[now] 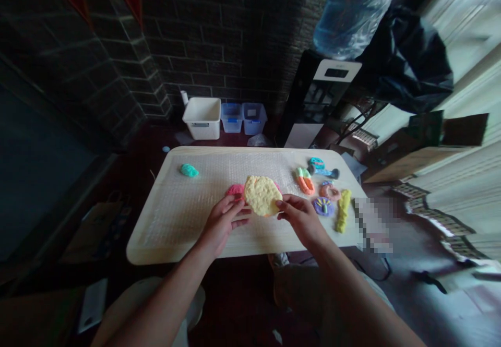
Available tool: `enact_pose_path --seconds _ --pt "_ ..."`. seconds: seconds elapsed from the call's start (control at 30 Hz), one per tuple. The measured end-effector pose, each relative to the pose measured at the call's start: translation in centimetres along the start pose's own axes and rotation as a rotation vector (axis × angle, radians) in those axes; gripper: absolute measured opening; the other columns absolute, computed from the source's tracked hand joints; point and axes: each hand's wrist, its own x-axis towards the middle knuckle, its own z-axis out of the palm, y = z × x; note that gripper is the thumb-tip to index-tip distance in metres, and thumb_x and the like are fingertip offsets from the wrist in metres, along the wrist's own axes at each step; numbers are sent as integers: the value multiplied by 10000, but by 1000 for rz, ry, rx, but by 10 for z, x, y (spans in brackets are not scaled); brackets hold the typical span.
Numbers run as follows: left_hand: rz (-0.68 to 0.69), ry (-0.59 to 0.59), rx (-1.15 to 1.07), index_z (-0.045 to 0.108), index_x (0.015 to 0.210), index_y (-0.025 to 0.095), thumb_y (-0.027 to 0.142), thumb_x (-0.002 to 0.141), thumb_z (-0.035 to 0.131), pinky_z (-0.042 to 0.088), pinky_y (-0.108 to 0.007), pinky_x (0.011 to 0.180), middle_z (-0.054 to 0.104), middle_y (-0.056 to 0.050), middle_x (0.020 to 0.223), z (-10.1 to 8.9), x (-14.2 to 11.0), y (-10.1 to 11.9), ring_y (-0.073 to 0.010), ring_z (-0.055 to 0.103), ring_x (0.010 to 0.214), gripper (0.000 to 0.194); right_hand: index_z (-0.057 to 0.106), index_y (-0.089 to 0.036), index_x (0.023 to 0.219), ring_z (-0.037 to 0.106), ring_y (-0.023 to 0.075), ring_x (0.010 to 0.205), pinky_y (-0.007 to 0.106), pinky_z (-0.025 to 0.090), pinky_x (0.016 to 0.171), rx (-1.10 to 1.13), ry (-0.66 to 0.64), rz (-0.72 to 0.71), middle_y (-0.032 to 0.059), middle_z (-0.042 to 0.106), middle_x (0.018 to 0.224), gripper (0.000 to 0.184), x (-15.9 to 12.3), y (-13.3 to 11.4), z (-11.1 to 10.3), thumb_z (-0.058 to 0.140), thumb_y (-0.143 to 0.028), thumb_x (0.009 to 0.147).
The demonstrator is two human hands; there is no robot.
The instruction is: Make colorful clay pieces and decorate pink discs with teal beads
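A flat, lumpy disc of pale yellow modelling clay [263, 195] is held up above the table, tilted towards me. My right hand [303, 219] pinches its right edge, thumb on the near face and fingers mostly hidden behind. At its left edge is my left hand [224, 219], thumb and index finger at the rim, the other fingers loosely spread below. Pink clay [235, 189] lies on the table behind the disc, partly covered by it and my left fingers. A teal clay lump [189, 170] rests farther left on bubble wrap [176, 206].
On the table's [156, 255] right side are several clay shapes: an orange-and-green piece [305, 181], a purple disc [323, 206], a yellow strip [343, 211] and a grey-blue dumbbell-like piece [324, 171]. Beyond stand a white bin [202, 120], blue boxes [254, 120] and a water dispenser [313, 102].
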Motion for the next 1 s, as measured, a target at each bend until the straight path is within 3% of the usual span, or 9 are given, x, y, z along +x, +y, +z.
enact_pose_path --seconds 0.13,0.23,0.4,0.57,0.8,1.0 --pt "-36 113 -8 679 1049 139 361 806 784 595 -320 652 769 -121 961 -2 6 6 -216 741 762 346 709 -177 717 625 128 642 227 521 565 21 220 -77 10 678 714 356 2 -18 -40 941 -445 688" --pt "-40 103 35 675 961 138 334 768 783 570 -298 618 770 -102 906 -4 5 9 -202 724 714 295 719 -192 790 629 117 597 213 518 539 15 397 -121 -14 669 671 402 -8 -33 -85 981 -443 617" --pt "-63 72 113 700 917 125 341 725 811 551 -279 629 773 -102 889 -7 0 10 -193 709 723 309 732 -155 752 668 145 555 224 529 496 -60 584 -101 33 715 644 489 -40 -40 -144 1029 -433 481" --pt "-52 98 147 706 895 127 340 687 827 550 -290 635 780 -112 903 -8 0 10 -204 705 727 322 782 -140 835 696 151 579 232 560 534 -98 651 -106 64 773 724 524 -53 -33 -172 1028 -425 471" --pt "-79 96 187 727 928 119 340 674 836 557 -285 630 781 -115 936 -13 3 7 -202 707 733 354 803 -135 859 706 161 595 244 581 556 -116 703 -144 62 771 702 491 -42 -37 -197 1023 -383 497" --pt "-88 84 206 727 907 135 351 673 853 574 -288 650 786 -107 930 -12 0 6 -207 712 760 343 768 -132 939 707 151 652 251 596 620 -142 793 -139 46 757 789 333 -22 -59 -235 932 -331 729"
